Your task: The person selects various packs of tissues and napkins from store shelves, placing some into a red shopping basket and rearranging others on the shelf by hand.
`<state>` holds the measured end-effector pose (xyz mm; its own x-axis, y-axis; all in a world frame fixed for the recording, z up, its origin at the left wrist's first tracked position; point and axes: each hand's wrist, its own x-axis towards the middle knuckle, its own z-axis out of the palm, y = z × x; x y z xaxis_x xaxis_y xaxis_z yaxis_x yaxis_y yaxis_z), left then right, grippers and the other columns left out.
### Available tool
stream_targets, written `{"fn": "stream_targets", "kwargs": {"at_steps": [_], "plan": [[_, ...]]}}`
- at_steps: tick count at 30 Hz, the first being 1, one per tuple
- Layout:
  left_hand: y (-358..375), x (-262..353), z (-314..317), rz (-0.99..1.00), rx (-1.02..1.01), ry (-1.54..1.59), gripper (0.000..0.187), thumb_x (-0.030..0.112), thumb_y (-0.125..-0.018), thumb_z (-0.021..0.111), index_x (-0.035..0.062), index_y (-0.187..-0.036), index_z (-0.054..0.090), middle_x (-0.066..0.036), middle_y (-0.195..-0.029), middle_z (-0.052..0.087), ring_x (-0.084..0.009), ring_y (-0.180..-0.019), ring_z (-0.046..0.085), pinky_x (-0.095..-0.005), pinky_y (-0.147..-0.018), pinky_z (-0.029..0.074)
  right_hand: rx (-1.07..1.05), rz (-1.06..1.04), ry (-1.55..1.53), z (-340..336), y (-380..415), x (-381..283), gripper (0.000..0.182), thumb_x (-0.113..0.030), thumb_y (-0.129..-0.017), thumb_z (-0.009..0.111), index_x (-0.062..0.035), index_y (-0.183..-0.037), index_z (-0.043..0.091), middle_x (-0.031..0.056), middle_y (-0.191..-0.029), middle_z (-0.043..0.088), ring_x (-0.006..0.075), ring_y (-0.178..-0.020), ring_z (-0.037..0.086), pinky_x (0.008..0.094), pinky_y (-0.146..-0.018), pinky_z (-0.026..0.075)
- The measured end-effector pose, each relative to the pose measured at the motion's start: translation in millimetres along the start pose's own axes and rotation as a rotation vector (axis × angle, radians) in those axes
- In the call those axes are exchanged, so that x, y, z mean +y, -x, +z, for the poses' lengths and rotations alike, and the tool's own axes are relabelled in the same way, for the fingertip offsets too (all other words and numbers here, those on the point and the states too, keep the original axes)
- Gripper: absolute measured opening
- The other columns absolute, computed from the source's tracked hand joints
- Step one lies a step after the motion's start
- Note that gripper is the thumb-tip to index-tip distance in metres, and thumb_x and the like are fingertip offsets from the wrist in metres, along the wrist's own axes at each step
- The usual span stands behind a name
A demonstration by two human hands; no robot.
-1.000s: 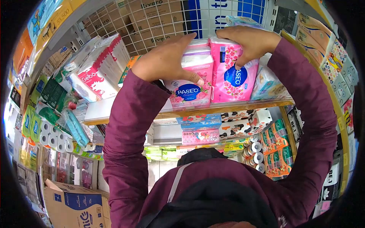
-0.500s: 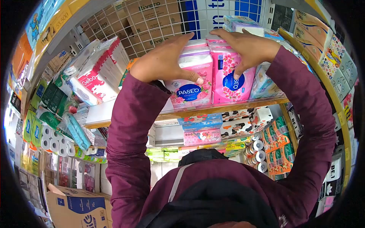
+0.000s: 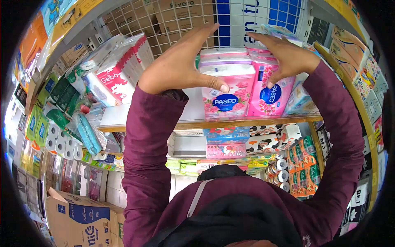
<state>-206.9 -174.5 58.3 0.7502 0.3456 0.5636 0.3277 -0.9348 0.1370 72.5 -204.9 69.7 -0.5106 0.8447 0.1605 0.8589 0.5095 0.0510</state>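
On the white shelf stands a pink and white Paseo tissue pack, with more packs lined up behind it. Pressed beside it and leaning slightly is a brighter pink Paseo tissue pack. My left hand is spread at the left side of the row, its thumb across the front of the paler pack and its fingers reaching toward the back. My right hand is also spread, with the thumb at the front of the brighter pack and the fingers over its top. The contact behind the packs is hidden.
Gelbo tissue packs stand to the left on the same shelf. A white wire grid rises behind, with Rivero cartons beyond it. Below the wooden shelf edge are more tissue boxes. A cardboard box sits low at left.
The view has shifted, so the shelf and packs appear further right and slightly lower. The left hand sits a little further out from the paler pack's left side; both hands stay spread.
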Motion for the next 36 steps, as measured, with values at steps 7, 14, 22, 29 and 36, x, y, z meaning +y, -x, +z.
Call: {"fn": "stream_targets", "kwargs": {"at_steps": [7,14,22,29,36], "plan": [[40.5,-8.4,-18.4,0.021,0.103,-0.028,0.11,0.048,-0.048,0.08,-0.0022,-0.131,0.027,-0.027,-0.133,0.028,-0.0379,-0.127,0.024,-0.0411,-0.103,0.024,0.158,-0.122,0.033,-13.5,8.4,-1.0,0.12,-0.042,-0.043,0.081,-0.0067,-0.137,0.016,0.0187,-0.138,0.024,0.0326,-0.128,0.023,0.0386,-0.104,0.021],[105.3,-20.4,-0.9,-0.239,0.193,-0.054,0.101,0.038,-0.056,0.078,-0.0015,-0.132,0.024,-0.02,-0.135,0.03,-0.0316,-0.127,0.028,-0.0373,-0.103,0.023,0.239,-0.095,-0.001,-23.8,34.3,-12.6,0.118,-0.045,-0.044,0.08,-0.005,-0.136,0.019,0.0201,-0.136,0.027,0.0342,-0.127,0.026,0.0393,-0.103,0.023],[133.0,-11.2,45.8,-0.292,0.164,0.18,0.086,0.037,-0.07,0.069,-0.007,-0.129,0.026,-0.027,-0.13,0.033,-0.0432,-0.123,0.027,-0.0419,-0.1,0.027,0.549,0.106,-0.019,-20.5,98.1,-96.1,0.126,-0.06,-0.04,0.074,0.0022,-0.135,0.018,0.0215,-0.136,0.028,0.0314,-0.128,0.026,0.0399,-0.104,0.019],[137.3,-7.1,53.9,-0.203,0.118,0.106,0.086,0.03,-0.066,0.072,-0.0052,-0.13,0.026,-0.024,-0.13,0.034,-0.0396,-0.122,0.031,-0.0421,-0.1,0.026,0.795,0.574,-0.18,38.5,198.4,-174.9,0.122,-0.06,-0.043,0.074,-0.0002,-0.135,0.019,0.022,-0.136,0.028,0.0334,-0.128,0.025,0.0425,-0.104,0.016],[147.7,-9.1,68.7,-0.192,0.291,0.243,0.074,0.008,-0.066,0.068,-0.0055,-0.129,0.031,-0.02,-0.129,0.04,-0.029,-0.121,0.036,-0.0352,-0.101,0.025,1.072,1.185,-0.272,98.2,348.4,-271.4,0.061,-0.007,-0.077,0.06,-0.0009,-0.131,0.031,0.013,-0.136,0.033,0.0263,-0.126,0.032,0.0349,-0.103,0.024]]}}
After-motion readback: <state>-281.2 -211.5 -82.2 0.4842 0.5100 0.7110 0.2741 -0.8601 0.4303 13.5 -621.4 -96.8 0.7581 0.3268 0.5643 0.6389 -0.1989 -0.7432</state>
